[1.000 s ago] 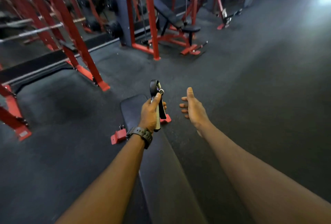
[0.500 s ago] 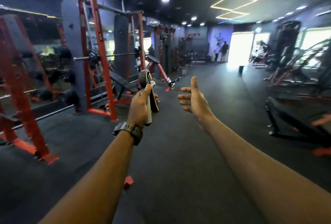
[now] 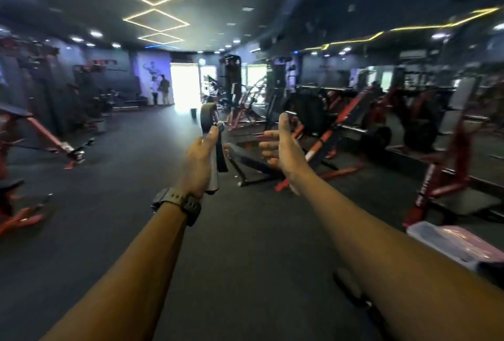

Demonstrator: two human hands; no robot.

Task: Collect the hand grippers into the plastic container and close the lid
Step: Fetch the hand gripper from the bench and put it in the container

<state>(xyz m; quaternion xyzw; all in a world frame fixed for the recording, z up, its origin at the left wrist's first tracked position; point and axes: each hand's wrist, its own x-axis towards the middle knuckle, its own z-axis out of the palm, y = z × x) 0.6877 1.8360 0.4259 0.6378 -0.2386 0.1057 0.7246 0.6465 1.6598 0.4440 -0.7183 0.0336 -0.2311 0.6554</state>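
My left hand point(image 3: 200, 162) is held out in front of me, closed around a black hand gripper point(image 3: 211, 128) with a metal spring at its top. The gripper stands upright in my fist. My right hand point(image 3: 283, 147) is stretched out beside it, fingers apart and holding nothing. A clear plastic container point(image 3: 452, 242) with something pink inside sits low at the right edge, below and right of my right forearm. A dark blurred object point(image 3: 351, 284) lies on the floor next to that forearm; I cannot tell what it is.
Dark rubber gym floor point(image 3: 136, 204) stretches ahead. Red and black weight machines point(image 3: 354, 122) and a bench point(image 3: 253, 163) line the right side, more red frames point(image 3: 41, 133) the left. Two people point(image 3: 161, 90) stand far off by a bright doorway.
The view has swung up and to the right, from the bench and floor to the open gym. The plastic container has come into view at the right. Both hands keep their pose.
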